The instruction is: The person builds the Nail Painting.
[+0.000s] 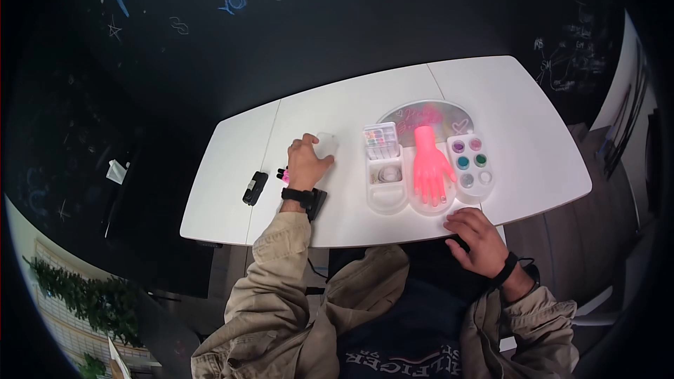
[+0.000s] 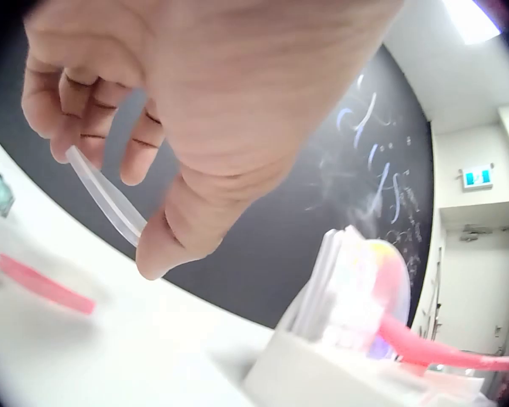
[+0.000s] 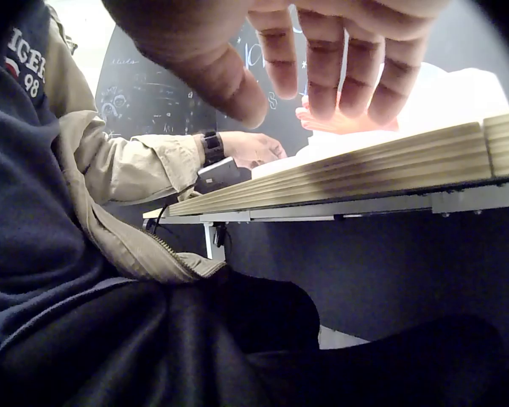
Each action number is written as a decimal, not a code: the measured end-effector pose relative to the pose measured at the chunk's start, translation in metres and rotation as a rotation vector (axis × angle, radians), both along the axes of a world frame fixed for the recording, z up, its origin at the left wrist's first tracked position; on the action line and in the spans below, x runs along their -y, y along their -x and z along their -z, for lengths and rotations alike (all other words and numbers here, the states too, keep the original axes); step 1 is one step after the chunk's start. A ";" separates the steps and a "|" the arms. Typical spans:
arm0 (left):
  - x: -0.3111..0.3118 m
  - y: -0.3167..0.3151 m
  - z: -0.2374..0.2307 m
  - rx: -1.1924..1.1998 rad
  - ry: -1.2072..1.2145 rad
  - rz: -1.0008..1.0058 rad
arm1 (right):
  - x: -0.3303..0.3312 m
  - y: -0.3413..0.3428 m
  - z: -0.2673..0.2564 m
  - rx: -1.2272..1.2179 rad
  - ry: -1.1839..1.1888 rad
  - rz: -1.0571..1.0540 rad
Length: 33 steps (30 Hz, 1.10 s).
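Note:
Between thumb and fingers, my left hand (image 1: 305, 165) (image 2: 212, 93) pinches the rim of a thin translucent plastic piece (image 2: 106, 199), which shows faintly in the head view (image 1: 326, 144). Pink and black small items (image 1: 283, 175) lie beside that wrist. My right hand (image 1: 477, 238) (image 3: 322, 51) hovers at the table's front edge, fingers loosely bent and holding nothing. Near it, a pink model hand (image 1: 432, 168) lies palm-side unclear on a white stand (image 1: 430, 207), between a tray with a clear box (image 1: 381, 142) and a holder of coloured pots (image 1: 463, 162).
A black case-like object (image 1: 255, 188) lies on the white table (image 1: 228, 161) at the left. Behind the stand is a rounded mirror-like panel (image 1: 446, 114) with pink writing. A black chalk wall (image 1: 316, 28) rises behind the table.

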State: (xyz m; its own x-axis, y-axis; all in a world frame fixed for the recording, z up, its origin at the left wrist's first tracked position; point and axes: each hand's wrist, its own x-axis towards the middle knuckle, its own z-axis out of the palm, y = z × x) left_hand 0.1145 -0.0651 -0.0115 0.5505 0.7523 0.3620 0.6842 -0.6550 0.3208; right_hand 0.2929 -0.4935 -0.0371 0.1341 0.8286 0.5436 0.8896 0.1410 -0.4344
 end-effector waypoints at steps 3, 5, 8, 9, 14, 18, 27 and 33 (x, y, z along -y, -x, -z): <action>0.038 0.009 -0.031 0.183 -0.083 0.185 | -0.001 0.000 -0.002 0.000 -0.041 -0.030; 0.076 0.012 -0.059 0.250 -0.087 0.277 | -0.001 0.000 -0.004 0.000 -0.081 -0.048; 0.119 0.014 -0.080 0.338 -0.100 0.415 | 0.000 0.001 -0.007 -0.004 -0.138 -0.065; 0.134 0.015 -0.084 0.329 -0.103 0.449 | 0.001 0.002 -0.008 -0.014 -0.151 -0.075; 0.193 0.009 -0.084 0.346 0.003 0.736 | 0.003 0.008 -0.015 -0.132 -0.195 -0.154; 0.222 -0.001 -0.069 0.372 0.086 0.863 | 0.003 0.015 -0.020 -0.169 -0.231 -0.190; 0.235 -0.005 -0.057 0.174 0.221 0.982 | 0.006 0.011 -0.015 -0.207 -0.308 -0.172; 0.225 -0.004 -0.064 0.139 0.151 1.109 | 0.005 0.009 -0.012 -0.201 -0.295 -0.097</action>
State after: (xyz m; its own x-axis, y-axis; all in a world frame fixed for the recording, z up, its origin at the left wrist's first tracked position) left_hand 0.1181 -0.2904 0.0529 0.9039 -0.0858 0.4189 -0.2991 -0.8271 0.4758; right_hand 0.2838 -0.4985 -0.0255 0.1908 0.6539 0.7321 0.7671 0.3661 -0.5269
